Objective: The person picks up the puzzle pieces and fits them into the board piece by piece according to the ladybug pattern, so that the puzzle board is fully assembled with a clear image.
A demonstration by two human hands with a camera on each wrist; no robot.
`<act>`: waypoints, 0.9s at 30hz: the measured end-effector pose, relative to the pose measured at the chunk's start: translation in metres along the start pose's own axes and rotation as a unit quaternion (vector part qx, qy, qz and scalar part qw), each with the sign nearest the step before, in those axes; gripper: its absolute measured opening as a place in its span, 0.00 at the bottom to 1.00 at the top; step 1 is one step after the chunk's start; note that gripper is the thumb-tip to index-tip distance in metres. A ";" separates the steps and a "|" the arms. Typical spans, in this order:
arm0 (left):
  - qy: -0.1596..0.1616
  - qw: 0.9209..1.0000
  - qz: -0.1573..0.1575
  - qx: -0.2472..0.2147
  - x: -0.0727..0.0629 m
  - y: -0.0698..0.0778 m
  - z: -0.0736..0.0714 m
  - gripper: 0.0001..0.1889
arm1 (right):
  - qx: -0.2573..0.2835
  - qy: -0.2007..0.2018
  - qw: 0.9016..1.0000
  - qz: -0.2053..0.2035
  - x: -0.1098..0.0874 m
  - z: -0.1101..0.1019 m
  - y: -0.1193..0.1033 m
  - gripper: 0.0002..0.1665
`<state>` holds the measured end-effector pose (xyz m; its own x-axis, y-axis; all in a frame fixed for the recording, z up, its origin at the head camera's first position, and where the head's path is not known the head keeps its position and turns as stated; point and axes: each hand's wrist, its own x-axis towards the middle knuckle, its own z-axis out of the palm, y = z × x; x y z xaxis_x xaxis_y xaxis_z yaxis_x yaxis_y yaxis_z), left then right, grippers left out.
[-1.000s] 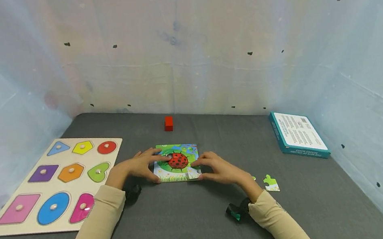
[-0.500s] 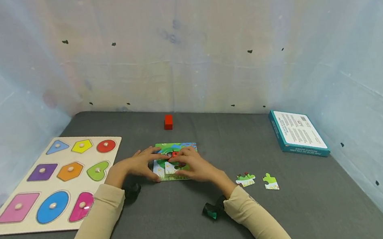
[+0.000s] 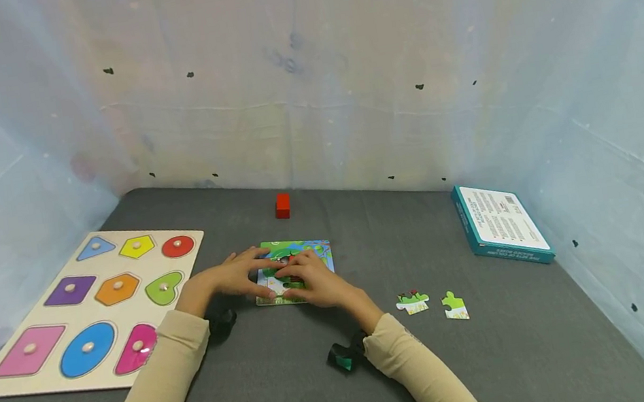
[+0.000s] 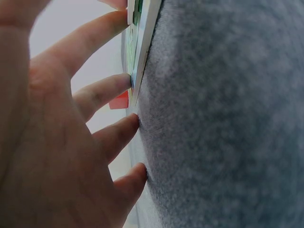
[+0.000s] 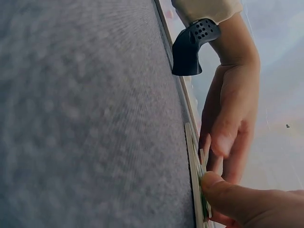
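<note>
Fanned wide, the left hand (image 3: 234, 280) rests fingertips along the left side of a picture puzzle (image 3: 321, 250). Facing it, the right hand (image 3: 320, 284) pinches a puzzle piece (image 3: 279, 284) between thumb and fingers, low over the same puzzle; whether the piece lies flush cannot be told. The puzzle lies beneath both hands, its green and blue far right corner showing past the right one, most of its middle hidden.

Dark wrist gear hangs below each hand, the right one's (image 3: 341, 357) with a green patch, beside rolled beige sleeves (image 3: 157, 389). To the right of the right hand lie two loose pieces: a green-and-white one with red dots (image 3: 413, 302) and, just beyond it, a plainer green-and-white one (image 3: 455, 306).

Left of the left hand sits a pale shape board (image 3: 81, 314) with nine knobbed, coloured shapes. Well to the right of the right hand, and farther off, is a teal box (image 3: 504, 220) with a white printed face. Straight ahead of the hands, past the puzzle, stands a small red block (image 3: 282, 206) on the grey cloth (image 3: 368, 222); behind it hangs a pale sheet (image 3: 341, 74).
</note>
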<state>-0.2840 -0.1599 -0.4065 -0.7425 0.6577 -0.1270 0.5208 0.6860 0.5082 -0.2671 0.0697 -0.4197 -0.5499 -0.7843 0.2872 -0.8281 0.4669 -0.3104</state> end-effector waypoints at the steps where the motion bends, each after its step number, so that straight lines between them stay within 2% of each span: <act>1: 0.001 1.000 0.003 0.001 0.000 0.000 -0.001 0.35 | 0.002 0.001 1.000 0.000 0.000 0.000 0.000 0.23; 9: 0.006 1.000 0.012 0.018 0.000 0.000 -0.002 0.28 | 0.019 0.018 1.000 0.010 0.002 0.003 -0.001 0.24; 27: 0.017 1.000 0.006 0.025 0.003 -0.003 0.002 0.30 | 0.035 0.000 0.999 0.020 0.001 0.005 -0.001 0.23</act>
<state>-0.2869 -0.1595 -0.4106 -0.7493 0.6560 -0.0906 0.5504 0.6929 0.4658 -0.2663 0.0661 -0.4236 -0.5830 -0.7650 0.2737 -0.7954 0.4687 -0.3842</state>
